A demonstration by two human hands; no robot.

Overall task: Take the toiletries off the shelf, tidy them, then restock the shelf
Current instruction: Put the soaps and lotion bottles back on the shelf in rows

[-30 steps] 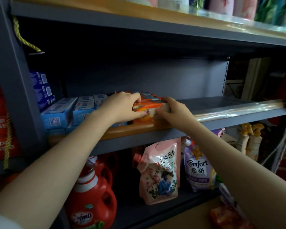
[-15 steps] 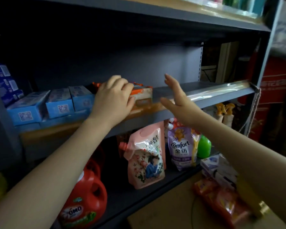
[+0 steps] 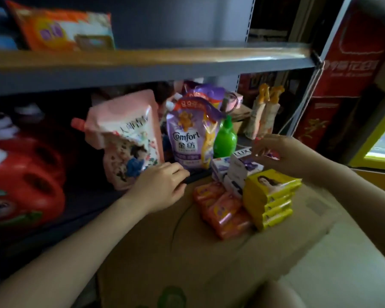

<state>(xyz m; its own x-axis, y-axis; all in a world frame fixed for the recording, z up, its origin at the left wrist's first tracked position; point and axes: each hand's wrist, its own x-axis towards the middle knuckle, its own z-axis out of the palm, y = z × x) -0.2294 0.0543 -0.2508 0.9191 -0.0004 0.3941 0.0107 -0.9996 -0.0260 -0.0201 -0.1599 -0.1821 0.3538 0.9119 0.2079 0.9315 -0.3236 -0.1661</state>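
Our left hand (image 3: 162, 187) hangs loosely curled and holds nothing, just before the pink pouch (image 3: 129, 138). Our right hand (image 3: 285, 154) hovers apart from it, fingers relaxed, over the white soap boxes (image 3: 242, 168). Between our hands, orange soap packs (image 3: 222, 210) lie on the cardboard box (image 3: 187, 258); yellow packs (image 3: 271, 196) stack under our right wrist.

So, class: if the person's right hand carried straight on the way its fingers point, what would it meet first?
Probably the white LUX soap boxes: the right hand hovers with its fingers aimed left and slightly down at them. Depth is unclear, so it might pass just above.
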